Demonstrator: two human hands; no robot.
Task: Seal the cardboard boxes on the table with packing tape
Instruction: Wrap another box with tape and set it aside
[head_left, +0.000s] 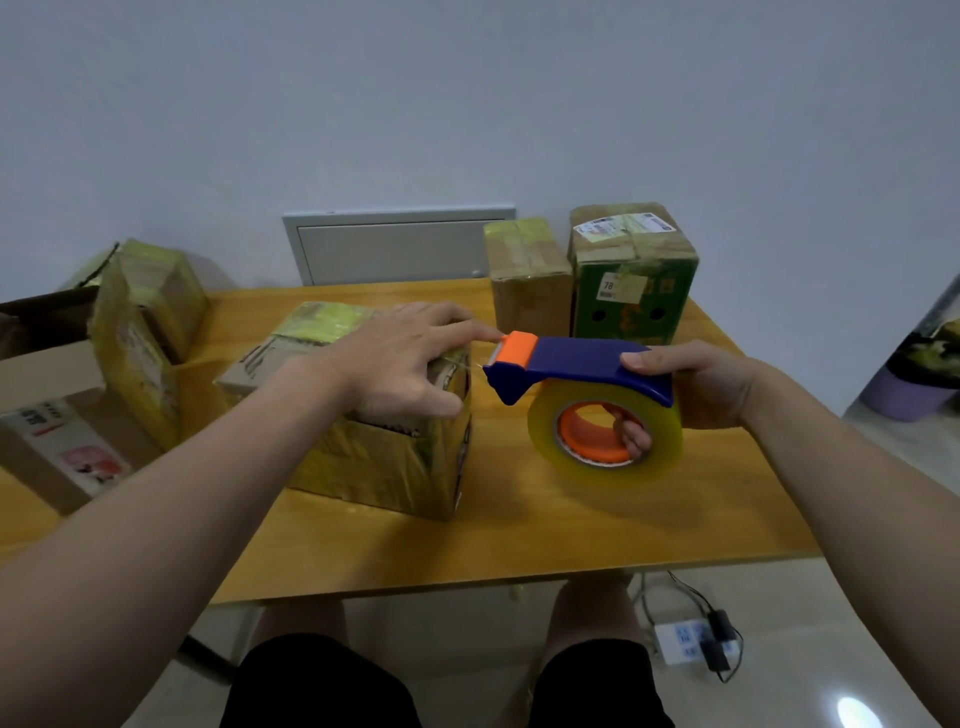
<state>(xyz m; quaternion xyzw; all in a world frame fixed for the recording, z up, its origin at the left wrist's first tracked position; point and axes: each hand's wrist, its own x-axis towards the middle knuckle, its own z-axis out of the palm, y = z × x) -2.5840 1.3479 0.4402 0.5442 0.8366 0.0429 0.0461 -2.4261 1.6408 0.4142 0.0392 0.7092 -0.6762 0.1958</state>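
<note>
A tape-wrapped cardboard box (374, 462) stands in the middle of the wooden table (519, 540). My left hand (400, 358) rests spread on the box's top, its fingers reaching toward the orange cutter end of the dispenser. My right hand (701, 384) grips a blue tape dispenser (576, 366) carrying a roll of clear yellowish tape (605, 434), with fingers through the orange core. The dispenser hovers just right of the box's top right edge. A thin strip of tape appears to run from the cutter to the box.
Two taped boxes stand at the table's back right, a brown box (527, 275) and a green printed box (634, 270). More boxes crowd the left: a tall taped box (140, 332) and an open carton (67, 431). A power strip (691, 642) lies on the floor.
</note>
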